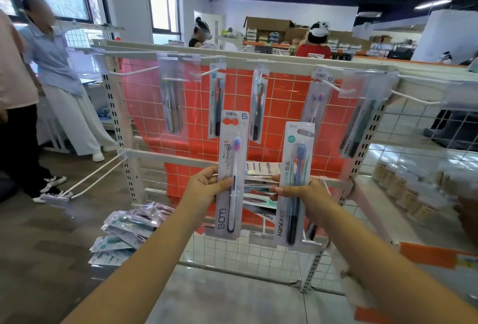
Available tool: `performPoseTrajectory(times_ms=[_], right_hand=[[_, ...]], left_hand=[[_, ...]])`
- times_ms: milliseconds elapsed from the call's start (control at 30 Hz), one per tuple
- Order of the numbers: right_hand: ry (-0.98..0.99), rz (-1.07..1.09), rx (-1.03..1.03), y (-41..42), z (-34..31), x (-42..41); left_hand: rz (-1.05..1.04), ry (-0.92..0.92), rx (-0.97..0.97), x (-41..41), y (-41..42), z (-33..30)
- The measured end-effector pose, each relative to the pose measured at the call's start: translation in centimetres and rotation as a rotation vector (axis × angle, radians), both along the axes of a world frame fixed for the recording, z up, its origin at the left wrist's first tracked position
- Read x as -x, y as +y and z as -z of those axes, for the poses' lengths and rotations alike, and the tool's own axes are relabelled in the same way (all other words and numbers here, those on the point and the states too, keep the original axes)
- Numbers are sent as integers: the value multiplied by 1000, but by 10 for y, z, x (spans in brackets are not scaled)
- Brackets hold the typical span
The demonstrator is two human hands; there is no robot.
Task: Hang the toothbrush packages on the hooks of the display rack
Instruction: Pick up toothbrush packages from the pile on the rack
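— While raised side by side before the display rack (pixel 258 65), both forearms stretched forward and upward, wrists level. Left hand (pixel 204 189)?

— Curled round the lower middle of a white toothbrush package (pixel 232 176), thumb across the front, fingers behind. Package held upright, hang-hole at the top, just below the row of hooks (pixel 207 73).

— And the right hand (pixel 305 194)?

— Gripping a second package (pixel 294 184), the one with the blue-headed brush, at mid-height; thumb and fingertips pinching its left edge, palm behind. Also upright, tilted slightly to the right, close beside the first but apart from it.

— Already hung?

— Five packages on the upper hooks, against the red grid panel (pixel 284 96); two partly hidden behind clear price tags (pixel 179 67).

— Elsewhere?

— More packages lying on the lower shelf (pixel 333 180) behind the hands, and a loose pile of packages (pixel 129 230) on the floor at the rack's lower left.
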State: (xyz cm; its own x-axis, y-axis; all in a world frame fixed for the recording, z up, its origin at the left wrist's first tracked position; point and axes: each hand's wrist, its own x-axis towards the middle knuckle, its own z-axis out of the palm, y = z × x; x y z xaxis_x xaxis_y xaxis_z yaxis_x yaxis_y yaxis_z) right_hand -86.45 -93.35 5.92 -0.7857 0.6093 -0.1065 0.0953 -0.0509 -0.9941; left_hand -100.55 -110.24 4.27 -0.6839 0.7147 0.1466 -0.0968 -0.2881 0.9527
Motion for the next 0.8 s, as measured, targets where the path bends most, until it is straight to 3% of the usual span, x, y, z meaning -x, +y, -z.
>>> performPoseTrajectory(times_ms=[467, 800], right_hand=[[29, -86, 76, 9, -5, -39], [-7, 2, 175, 16, 16, -66]], left_hand=[[44, -43, 32, -23, 18, 1], [63, -55, 93, -40, 28, 11]])
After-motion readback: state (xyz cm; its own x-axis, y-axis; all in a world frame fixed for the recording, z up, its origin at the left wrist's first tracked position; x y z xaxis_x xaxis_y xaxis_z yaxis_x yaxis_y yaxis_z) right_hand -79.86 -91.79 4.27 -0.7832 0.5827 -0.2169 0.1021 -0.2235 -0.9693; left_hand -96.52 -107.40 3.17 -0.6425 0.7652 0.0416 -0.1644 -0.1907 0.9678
